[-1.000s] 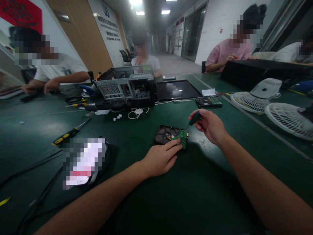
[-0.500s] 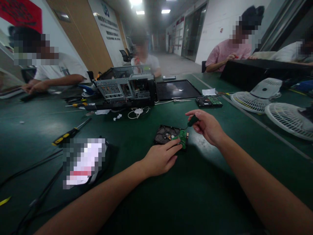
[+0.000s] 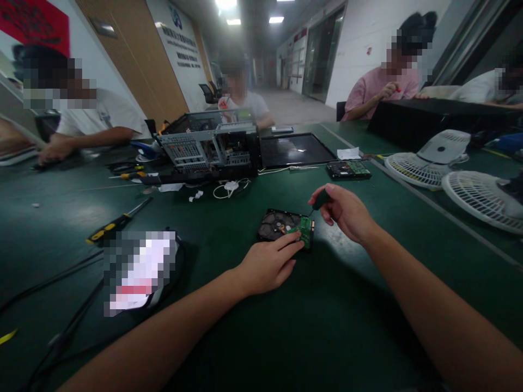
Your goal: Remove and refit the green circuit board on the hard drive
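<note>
A hard drive [image 3: 269, 224] lies on the green table, its green circuit board [image 3: 305, 224] facing up. My left hand [image 3: 265, 267] rests on its near side, fingers stretched out flat over the board and the thumb apart below them. Between the curled fingers of my right hand [image 3: 345, 212] is a small screwdriver with a dark green handle [image 3: 321, 199]. Its thin shaft slants down to the board's far right corner; whether the tip sits in a screw is too small to tell.
An opened computer case [image 3: 208, 147] stands beyond, beside a black panel [image 3: 296, 149]. Another hard drive [image 3: 349, 169] lies at the right, near white fan grilles [image 3: 417, 166]. At left are a yellow-black screwdriver [image 3: 110, 227], a blurred pouch [image 3: 143, 272] and cables. Several people sit around the table.
My right hand and the screwdriver handle have shifted very slightly left and tilted a little. The left hand and the hard drive stay in place.
</note>
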The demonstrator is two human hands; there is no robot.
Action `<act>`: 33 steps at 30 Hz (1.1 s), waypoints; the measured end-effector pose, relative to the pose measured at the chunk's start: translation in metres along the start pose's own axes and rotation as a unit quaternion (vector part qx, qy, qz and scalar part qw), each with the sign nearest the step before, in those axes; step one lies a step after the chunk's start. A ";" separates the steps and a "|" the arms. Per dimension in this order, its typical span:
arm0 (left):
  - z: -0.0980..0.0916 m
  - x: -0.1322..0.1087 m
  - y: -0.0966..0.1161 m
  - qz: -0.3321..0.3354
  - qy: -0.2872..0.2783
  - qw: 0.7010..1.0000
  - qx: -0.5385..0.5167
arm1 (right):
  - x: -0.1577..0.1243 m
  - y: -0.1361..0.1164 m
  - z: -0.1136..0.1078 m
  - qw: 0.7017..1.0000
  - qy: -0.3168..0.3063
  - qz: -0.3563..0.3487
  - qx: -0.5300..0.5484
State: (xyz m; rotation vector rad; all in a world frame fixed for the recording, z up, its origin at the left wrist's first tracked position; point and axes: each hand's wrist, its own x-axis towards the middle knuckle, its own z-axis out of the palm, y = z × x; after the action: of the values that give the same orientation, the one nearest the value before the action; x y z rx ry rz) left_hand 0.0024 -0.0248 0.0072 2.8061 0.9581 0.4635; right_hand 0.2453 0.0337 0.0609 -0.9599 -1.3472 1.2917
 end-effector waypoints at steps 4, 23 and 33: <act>0.000 0.000 0.001 -0.002 -0.002 1.000 0.002 | 0.001 0.000 0.001 0.999 -0.002 0.019 0.038; 0.001 0.000 0.000 0.000 0.001 1.000 0.010 | 0.000 -0.005 0.000 0.999 0.046 -0.004 -0.025; -0.001 0.000 0.000 0.001 0.002 1.000 0.005 | -0.001 -0.003 0.002 0.999 0.020 0.006 -0.034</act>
State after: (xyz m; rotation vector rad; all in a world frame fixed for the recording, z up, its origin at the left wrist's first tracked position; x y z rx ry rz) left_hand 0.0022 -0.0252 0.0078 2.8155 0.9615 0.4652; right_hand 0.2439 0.0317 0.0633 -1.0374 -1.3648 1.2365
